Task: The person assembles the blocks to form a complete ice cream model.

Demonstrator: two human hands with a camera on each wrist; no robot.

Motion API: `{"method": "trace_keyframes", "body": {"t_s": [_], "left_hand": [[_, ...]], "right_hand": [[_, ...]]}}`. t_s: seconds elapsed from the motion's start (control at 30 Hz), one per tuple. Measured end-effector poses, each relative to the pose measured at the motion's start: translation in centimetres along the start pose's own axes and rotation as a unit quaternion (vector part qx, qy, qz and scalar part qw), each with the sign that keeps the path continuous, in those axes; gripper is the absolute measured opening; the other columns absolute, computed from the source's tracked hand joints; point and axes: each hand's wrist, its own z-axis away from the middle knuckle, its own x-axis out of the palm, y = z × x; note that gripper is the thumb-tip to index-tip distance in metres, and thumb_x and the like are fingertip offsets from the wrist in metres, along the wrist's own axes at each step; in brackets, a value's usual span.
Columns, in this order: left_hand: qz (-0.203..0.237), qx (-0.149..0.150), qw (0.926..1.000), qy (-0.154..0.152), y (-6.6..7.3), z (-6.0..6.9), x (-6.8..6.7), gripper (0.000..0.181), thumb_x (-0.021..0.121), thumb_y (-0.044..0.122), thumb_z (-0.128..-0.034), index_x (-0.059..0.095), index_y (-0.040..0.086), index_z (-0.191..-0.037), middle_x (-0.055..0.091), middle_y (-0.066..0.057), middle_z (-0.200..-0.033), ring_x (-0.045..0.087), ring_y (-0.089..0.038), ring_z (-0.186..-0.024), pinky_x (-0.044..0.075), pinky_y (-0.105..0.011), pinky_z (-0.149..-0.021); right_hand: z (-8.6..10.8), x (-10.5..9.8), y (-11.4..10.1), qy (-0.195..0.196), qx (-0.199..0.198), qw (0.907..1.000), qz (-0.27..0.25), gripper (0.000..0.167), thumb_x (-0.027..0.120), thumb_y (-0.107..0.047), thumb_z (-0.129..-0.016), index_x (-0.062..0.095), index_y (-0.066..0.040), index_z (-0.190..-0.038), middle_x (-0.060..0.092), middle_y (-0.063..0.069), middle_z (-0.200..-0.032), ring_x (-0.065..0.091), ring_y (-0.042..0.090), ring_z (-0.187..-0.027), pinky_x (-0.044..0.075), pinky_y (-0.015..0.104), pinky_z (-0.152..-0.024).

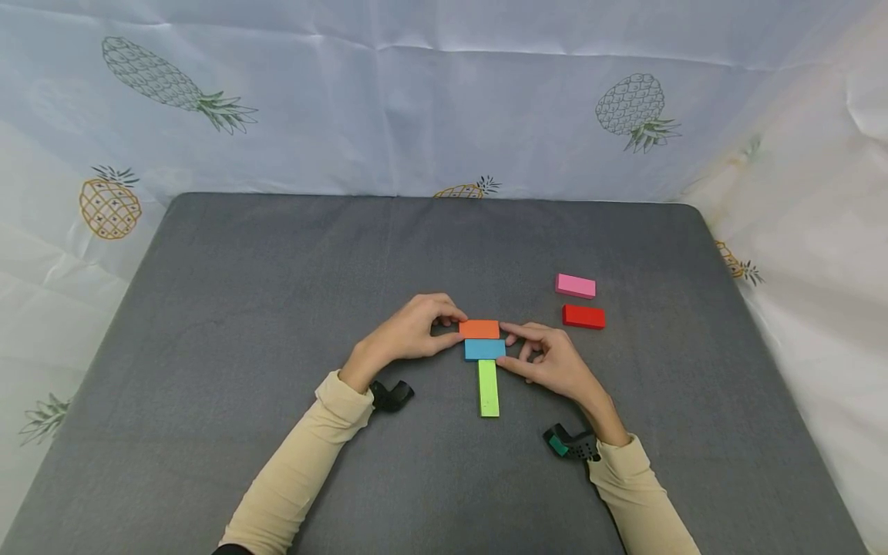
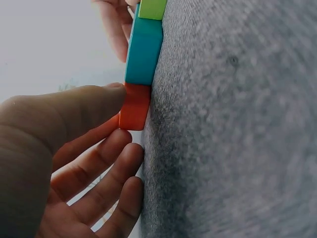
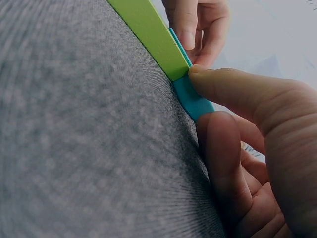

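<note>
An orange block (image 1: 479, 330) lies flat against the far side of a blue block (image 1: 485, 350). From the blue block's near side a lime-green block (image 1: 489, 389) runs lengthwise toward the person, so the three form a T-like figure. My left hand (image 1: 418, 327) pinches the orange block's left end, thumb at its near corner and index finger at its far corner. At the other end, my right hand (image 1: 548, 360) has its thumb on the blue block's near right corner. Its index fingertip reaches the orange block's right end, and a bent finger touches the blue block (image 3: 194, 99).
A pink block (image 1: 576, 286) and a red block (image 1: 583, 317) lie apart, to the right and farther back on the grey tabletop (image 1: 277, 262). Pineapple-printed cloth (image 1: 388, 108) hangs behind the table and along its sides.
</note>
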Motion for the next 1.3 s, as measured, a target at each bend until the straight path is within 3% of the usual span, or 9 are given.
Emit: {"method": "trace_keyframes", "body": {"t_s": [1.3], "left_hand": [[0.004,-0.001,0.9999,0.011,0.45,-0.14,0.61,0.024,0.074,0.013,-0.0936,0.076,0.004,-0.116,0.073,-0.009,-0.104,0.064,-0.015,-0.088,0.053,-0.026,-0.078]], "right_hand": [[-0.01,-0.05,0.07,-0.005,-0.02,0.9998,-0.005,0.052,0.079,-0.004,-0.087,0.063,0.0,-0.136,0.069,0.016,-0.104,0.057,0.004,-0.053,0.045,0.022,-0.044]]}}
